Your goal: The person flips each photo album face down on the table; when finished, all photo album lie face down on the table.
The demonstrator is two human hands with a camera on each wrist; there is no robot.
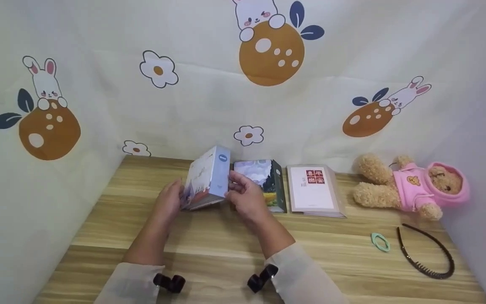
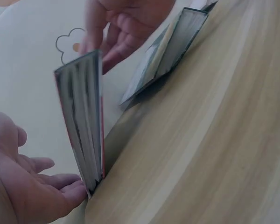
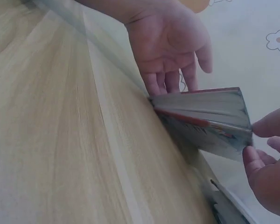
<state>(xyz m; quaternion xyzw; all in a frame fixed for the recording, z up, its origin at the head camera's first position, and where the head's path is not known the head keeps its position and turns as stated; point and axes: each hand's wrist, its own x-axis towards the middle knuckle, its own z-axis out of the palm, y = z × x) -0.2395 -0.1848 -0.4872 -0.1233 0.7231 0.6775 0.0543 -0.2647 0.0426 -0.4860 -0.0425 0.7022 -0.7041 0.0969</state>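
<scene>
A thick book (image 1: pixel 201 179) with a pale illustrated cover and light blue spine stands tilted on the table, left of the other books. My right hand (image 1: pixel 248 197) holds it by the spine, thumb and fingers bent at the spine edge (image 3: pixel 250 133). Across from it, my left hand (image 1: pixel 169 199) has its fingers extended against the opposite edge. In the left wrist view the page block (image 2: pixel 81 123) faces the camera, with the left fingertips (image 2: pixel 74 189) at its lower end. Just right of the right hand lies a dark-spined book (image 1: pixel 279 185) with a landscape cover.
Further right is a white book (image 1: pixel 312 190) with red squares. A teddy bear (image 1: pixel 411 185) in a pink hoodie lies beyond it. Nearer are a mint-green hair clip (image 1: pixel 380 242) and a black headband (image 1: pixel 430 274). A printed cloth (image 1: pixel 201 105) hangs behind the wooden table (image 1: pixel 226 249).
</scene>
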